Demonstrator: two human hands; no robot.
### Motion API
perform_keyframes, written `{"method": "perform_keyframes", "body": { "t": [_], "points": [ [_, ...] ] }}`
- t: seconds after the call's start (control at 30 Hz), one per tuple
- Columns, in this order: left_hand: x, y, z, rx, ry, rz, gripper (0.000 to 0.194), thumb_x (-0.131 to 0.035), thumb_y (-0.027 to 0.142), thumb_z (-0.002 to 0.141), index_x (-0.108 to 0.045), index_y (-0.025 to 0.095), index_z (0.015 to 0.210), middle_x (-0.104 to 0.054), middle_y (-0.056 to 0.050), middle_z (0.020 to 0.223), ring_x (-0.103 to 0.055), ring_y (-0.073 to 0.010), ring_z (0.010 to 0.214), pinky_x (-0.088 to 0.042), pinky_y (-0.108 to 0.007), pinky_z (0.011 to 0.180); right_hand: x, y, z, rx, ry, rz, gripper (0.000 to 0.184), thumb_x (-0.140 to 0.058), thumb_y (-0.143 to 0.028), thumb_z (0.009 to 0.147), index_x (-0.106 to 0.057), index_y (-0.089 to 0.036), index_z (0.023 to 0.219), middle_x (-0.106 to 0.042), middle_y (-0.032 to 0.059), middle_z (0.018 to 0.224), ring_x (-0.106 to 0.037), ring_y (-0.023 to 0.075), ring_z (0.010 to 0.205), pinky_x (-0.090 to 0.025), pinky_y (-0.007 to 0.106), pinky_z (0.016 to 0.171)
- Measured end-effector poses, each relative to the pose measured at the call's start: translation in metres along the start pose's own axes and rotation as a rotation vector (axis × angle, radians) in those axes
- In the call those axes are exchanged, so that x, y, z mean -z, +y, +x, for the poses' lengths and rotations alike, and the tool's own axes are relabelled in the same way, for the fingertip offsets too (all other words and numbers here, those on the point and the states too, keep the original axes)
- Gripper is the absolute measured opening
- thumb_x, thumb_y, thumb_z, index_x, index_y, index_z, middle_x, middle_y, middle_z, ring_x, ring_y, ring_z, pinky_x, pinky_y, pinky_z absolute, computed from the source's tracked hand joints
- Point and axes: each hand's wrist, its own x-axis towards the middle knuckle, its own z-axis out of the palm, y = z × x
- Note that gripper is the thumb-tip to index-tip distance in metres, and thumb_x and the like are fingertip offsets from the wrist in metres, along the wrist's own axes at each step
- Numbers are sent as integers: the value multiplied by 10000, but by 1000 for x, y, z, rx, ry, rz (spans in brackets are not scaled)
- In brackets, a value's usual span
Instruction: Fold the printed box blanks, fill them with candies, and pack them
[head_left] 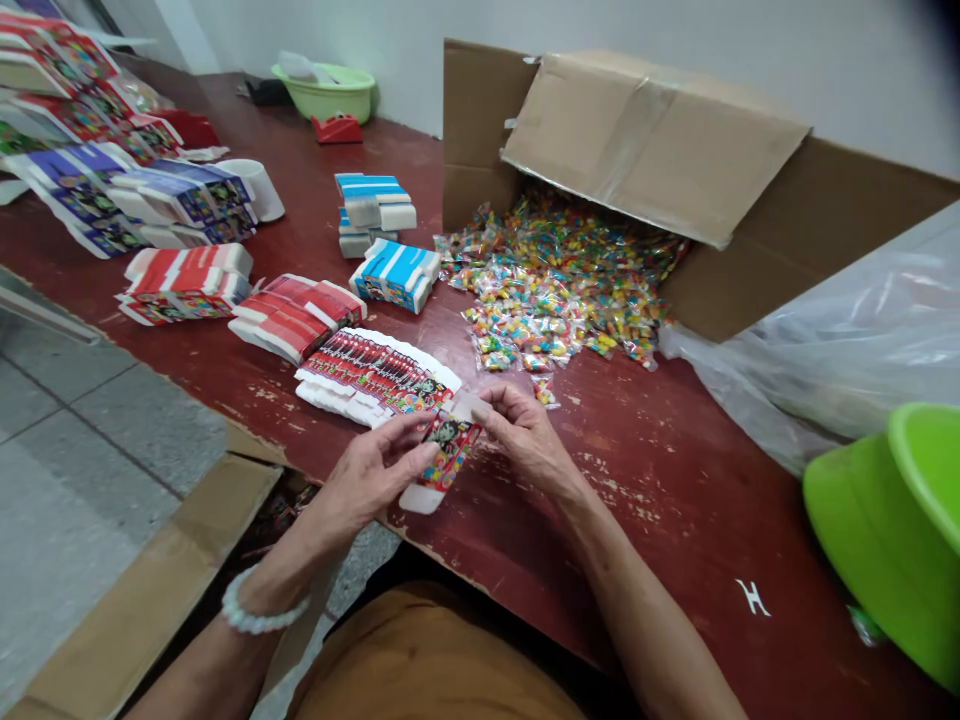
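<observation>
Between my two hands is a small printed candy box (452,445), red with a cartoon figure and white end flaps. My left hand (382,465), a beaded bracelet on its wrist, pinches the box's left side between thumb and fingers. At the upper right end, my right hand (525,430) grips a white flap. Just beyond my left hand lies a fanned row of flat red cartons (375,370). Small clear packets of coloured candy (555,290) spill toward me from a cardboard box (652,140); one lone packet (544,390) lies by my right fingers.
Bundled red cartons (187,283), blue cartons (396,273) and purple cartons (187,190) stand at left and centre. A green tub (892,530) is at right beside plastic sheeting (840,330). A light green basin (330,95) sits at the back; an open carton (165,590) is below the table's edge.
</observation>
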Motion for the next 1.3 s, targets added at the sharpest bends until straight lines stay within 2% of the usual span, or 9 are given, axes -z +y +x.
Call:
{"method": "perform_keyframes", "body": {
  "t": [0.1, 0.2, 0.4, 0.57, 0.77, 0.83, 0.93, 1.17, 1.3],
  "points": [
    [-11, 7, -8, 192, -481, -408, 460, -751, 478, 780, -744, 134, 1084, -771, -171, 1032, -722, -310, 938, -534, -388, 856, 1, -11, -16, -33, -107, 70, 312, -712, -497, 832, -605, -213, 904, -598, -32, 762, -524, 102, 638, -447, 220, 592],
    [-24, 2, -13, 250, -661, -620, 448, -780, 488, 746, -736, 132, 1014, -756, -128, 869, -728, -261, 777, -542, -363, 782, -2, -12, -24, -61, -156, 106, 291, -701, -480, 856, -616, -213, 934, -611, -25, 798, -521, 87, 614, -431, 202, 546],
    [-31, -3, -14, 241, -599, -634, 506, -843, 512, 683, -712, 136, 996, -734, -101, 824, -723, -246, 725, -548, -349, 736, -4, -13, -27, -85, -139, 135, 344, -686, -530, 850, -606, -220, 976, -604, -31, 753, -436, 65, 475, -354, 188, 402],
    [-29, 6, -13, 261, -559, -614, 538, -876, 528, 635, -710, 150, 980, -739, -78, 770, -719, -224, 657, -561, -338, 690, -7, -16, -28, 0, -86, 52, 275, -625, -467, 898, -613, -216, 1009, -654, 15, 861, -566, 115, 644, -481, 234, 552],
    [-30, 6, -10, 163, -592, -478, 599, -725, 695, 708, -748, 134, 919, -750, -127, 783, -689, -239, 711, -507, -311, 658, -8, -30, -42, 370, 153, -545, 261, -662, -286, 860, -586, -234, 1105, -591, 60, 1066, -581, 192, 935, -514, 354, 829],
    [-31, 6, -10, 138, -560, -469, 586, -689, 710, 732, -759, 150, 889, -733, -102, 739, -666, -233, 704, -496, -317, 678, -8, -35, -46, 439, 85, -738, 232, -697, -277, 838, -599, -227, 1043, -585, 70, 1064, -569, 219, 996, -496, 379, 874],
    [-30, 5, -8, 102, -546, -367, 577, -661, 729, 743, -759, 164, 804, -706, -88, 711, -632, -232, 718, -475, -314, 679, -6, -40, -50, 365, -82, -831, 212, -693, -252, 839, -584, -226, 1019, -596, 58, 1033, -579, 202, 932, -500, 336, 791],
    [-25, -5, 0, 116, -729, -276, 695, -655, 799, 680, -701, 125, 840, -671, -68, 699, -581, -194, 673, -430, -288, 645, 4, -49, -55, 268, -223, -699, 116, -610, -104, 826, -546, -201, 827, -593, -13, 798, -535, 121, 709, -407, 237, 655],
    [-29, -4, 1, 144, -787, -254, 599, -665, 728, 740, -682, 136, 828, -675, -59, 673, -566, -167, 621, -407, -264, 593, 16, -55, -53, 93, -404, -649, 145, -614, -154, 848, -507, -211, 926, -562, -50, 719, -488, 102, 610, -362, 217, 587]
  ]
}}
